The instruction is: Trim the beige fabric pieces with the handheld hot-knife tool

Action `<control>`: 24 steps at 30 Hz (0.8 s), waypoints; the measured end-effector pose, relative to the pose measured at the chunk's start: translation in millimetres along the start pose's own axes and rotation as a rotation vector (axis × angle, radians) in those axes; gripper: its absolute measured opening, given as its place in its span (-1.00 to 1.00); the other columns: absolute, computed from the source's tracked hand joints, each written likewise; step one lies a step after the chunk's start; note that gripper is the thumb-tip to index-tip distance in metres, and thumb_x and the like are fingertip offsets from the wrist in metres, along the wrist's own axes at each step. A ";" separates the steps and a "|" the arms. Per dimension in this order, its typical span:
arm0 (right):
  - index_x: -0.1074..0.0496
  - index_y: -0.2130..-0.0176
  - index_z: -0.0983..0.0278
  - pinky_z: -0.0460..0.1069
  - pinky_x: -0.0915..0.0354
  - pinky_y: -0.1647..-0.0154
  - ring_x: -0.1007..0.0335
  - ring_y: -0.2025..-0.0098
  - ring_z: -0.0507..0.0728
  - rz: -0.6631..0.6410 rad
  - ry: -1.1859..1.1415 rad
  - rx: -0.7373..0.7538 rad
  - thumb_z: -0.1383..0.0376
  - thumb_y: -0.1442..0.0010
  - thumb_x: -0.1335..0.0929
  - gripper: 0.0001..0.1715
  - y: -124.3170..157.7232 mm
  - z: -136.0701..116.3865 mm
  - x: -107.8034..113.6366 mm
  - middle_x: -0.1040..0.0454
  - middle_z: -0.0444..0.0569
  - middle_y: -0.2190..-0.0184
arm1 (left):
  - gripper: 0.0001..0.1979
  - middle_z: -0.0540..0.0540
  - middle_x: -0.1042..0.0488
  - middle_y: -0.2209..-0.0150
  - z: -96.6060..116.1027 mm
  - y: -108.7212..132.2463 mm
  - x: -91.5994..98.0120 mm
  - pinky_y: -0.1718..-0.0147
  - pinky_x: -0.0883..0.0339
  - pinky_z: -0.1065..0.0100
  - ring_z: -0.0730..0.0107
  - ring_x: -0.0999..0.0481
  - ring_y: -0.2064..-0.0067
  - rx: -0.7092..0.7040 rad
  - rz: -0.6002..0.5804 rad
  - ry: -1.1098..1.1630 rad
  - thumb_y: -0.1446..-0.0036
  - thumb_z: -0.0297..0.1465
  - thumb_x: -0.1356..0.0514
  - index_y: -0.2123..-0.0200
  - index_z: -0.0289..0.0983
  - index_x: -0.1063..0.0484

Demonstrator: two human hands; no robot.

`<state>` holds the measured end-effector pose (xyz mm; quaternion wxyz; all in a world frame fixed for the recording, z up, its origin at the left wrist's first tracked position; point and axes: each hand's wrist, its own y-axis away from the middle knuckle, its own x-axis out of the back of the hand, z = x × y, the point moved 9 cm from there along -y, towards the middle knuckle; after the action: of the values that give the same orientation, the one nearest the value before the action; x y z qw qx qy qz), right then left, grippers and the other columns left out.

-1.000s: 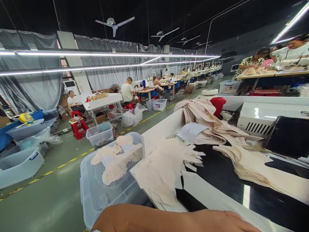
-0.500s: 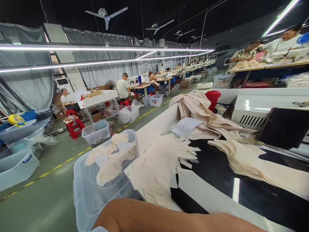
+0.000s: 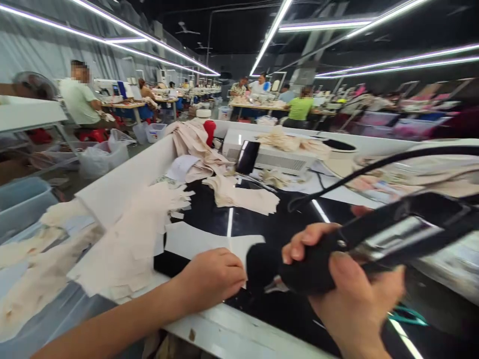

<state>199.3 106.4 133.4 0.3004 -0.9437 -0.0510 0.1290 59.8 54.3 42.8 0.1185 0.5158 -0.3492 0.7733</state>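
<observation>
Gripping a black, metal-barrelled hand tool with a fuzzy black padded tip [image 3: 299, 271], the right hand [image 3: 355, 304] has thumb on top and fingers wrapped tight round the padded end, low and right of centre, just above the bench. A thin black cable [image 3: 374, 167] arcs away behind it. Left hand [image 3: 213, 276] right beside the tip, curled into a loose fist, knuckles up, fingertips down on a flat cream cut fabric piece [image 3: 194, 242]; whether it pinches the cloth, cannot tell. Under both lies a glossy black worktop [image 3: 269, 224] mirroring the lights, edged by a white bench rim [image 3: 224, 334]. To the left, a fanned heap of cream fabric cut-outs [image 3: 130, 234]; further back a second cream stack [image 3: 239, 197], a white vented machine box [image 3: 277, 158] and a red cylinder [image 3: 209, 130]. Something teal [image 3: 407, 316] shows by the right wrist, too blurred to name. Beyond, a long workshop: rows of benches, a seated person in a green top [image 3: 299, 107], another in a pale shirt [image 3: 78, 99], bright ceiling light strips [image 3: 269, 35] on a dark ceiling.
</observation>
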 end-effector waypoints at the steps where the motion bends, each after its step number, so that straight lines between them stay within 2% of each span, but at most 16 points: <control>1: -0.43 -0.09 0.04 -0.01 -0.41 0.62 -0.39 0.52 0.06 0.021 -0.052 0.005 0.06 -0.17 -0.57 -0.45 0.7 -1.9 0.2 -0.46 -0.21 0.38 | -0.90 -0.01 -0.64 0.18 -2.3 2.8 2.7 0.05 -0.47 0.37 0.35 -0.60 0.13 0.032 0.021 0.060 -0.38 -0.48 -0.27 0.25 -0.26 -0.56; 4: -0.37 -0.08 0.02 -0.02 -0.44 0.58 -0.43 0.50 0.05 0.021 -0.089 0.007 0.07 -0.22 -0.55 -0.48 6.2 -2.3 -7.9 -0.46 -0.23 0.36 | -0.89 0.00 -0.63 0.17 -7.0 8.2 5.3 0.03 -0.45 0.34 0.34 -0.58 0.10 0.093 0.045 0.200 -0.39 -0.52 -0.25 0.21 -0.25 -0.56; 8: -0.32 -0.09 0.04 -0.04 -0.45 0.57 -0.46 0.50 0.04 0.019 -0.118 0.018 0.09 -0.25 -0.53 -0.47 13.2 0.3 -15.0 -0.46 -0.24 0.34 | -0.86 -0.02 -0.62 0.13 -10.0 11.4 4.7 0.03 -0.44 0.31 0.30 -0.57 0.08 0.122 0.050 0.276 -0.41 -0.51 -0.20 0.18 -0.24 -0.57; 16: -0.32 0.03 0.08 -0.03 -0.50 0.53 -0.46 0.51 0.02 0.005 -0.176 0.060 0.14 -0.26 -0.53 -0.59 17.0 9.6 -26.4 -0.48 -0.22 0.33 | -0.84 -0.06 -0.62 0.08 -11.6 13.9 4.7 0.03 -0.42 0.28 0.27 -0.55 0.07 0.114 0.033 0.337 -0.39 -0.56 -0.21 0.12 -0.25 -0.58; 24: -0.34 -0.02 0.05 -0.08 -0.47 0.54 -0.47 0.48 0.00 -0.022 -0.227 0.058 0.18 -0.28 -0.53 -0.60 22.3 12.9 -30.1 -0.49 -0.21 0.30 | -0.84 -0.11 -0.62 0.06 -10.5 12.6 7.4 0.02 -0.44 0.25 0.23 -0.57 0.06 0.103 0.045 0.349 -0.44 -0.51 -0.18 0.11 -0.27 -0.58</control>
<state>167.3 90.1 116.7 0.3212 -0.9133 -0.0911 0.2333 42.2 50.7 41.7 0.1332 0.3712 -0.2945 0.8705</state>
